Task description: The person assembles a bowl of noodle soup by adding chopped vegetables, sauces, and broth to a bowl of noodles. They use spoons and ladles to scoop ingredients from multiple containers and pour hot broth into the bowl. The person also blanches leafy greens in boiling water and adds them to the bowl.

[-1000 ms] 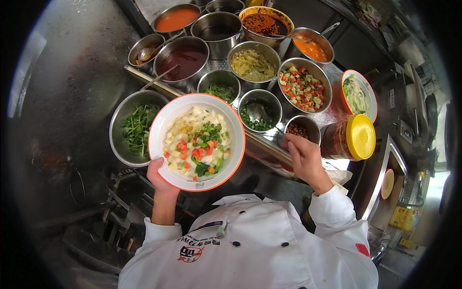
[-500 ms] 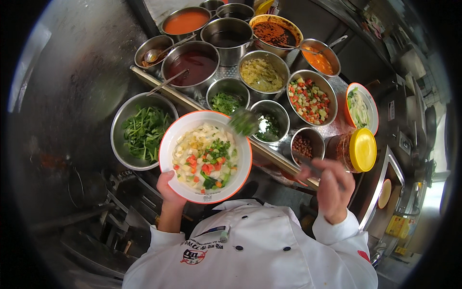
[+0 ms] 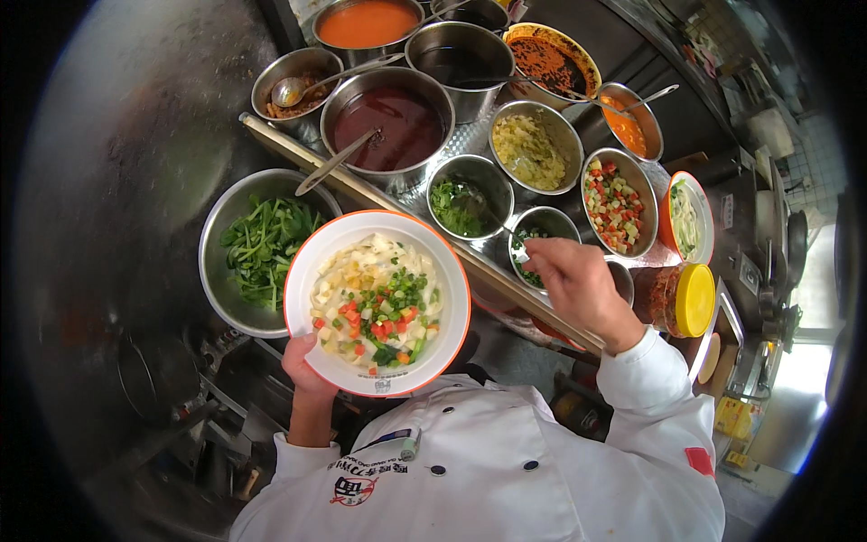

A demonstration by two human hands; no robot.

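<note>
Two hands, left hand [image 3: 302, 366] under level bowl [image 3: 377, 303], right hand [image 3: 578, 285] pinching spoon [image 3: 517, 248]

Glossy white bowl with an orange rim [image 3: 312, 271]; shiny steel condiment pots [image 3: 388, 126]; smooth yellow plastic jar lid [image 3: 695, 300]; matt white cloth chef's jacket [image 3: 542, 470].

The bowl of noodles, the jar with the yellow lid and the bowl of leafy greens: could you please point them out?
bowl of noodles [image 3: 312, 271], head view, on its white rim.
jar with the yellow lid [image 3: 695, 300], head view, on the lid.
bowl of leafy greens [image 3: 209, 271], head view, on its steel rim.
</note>
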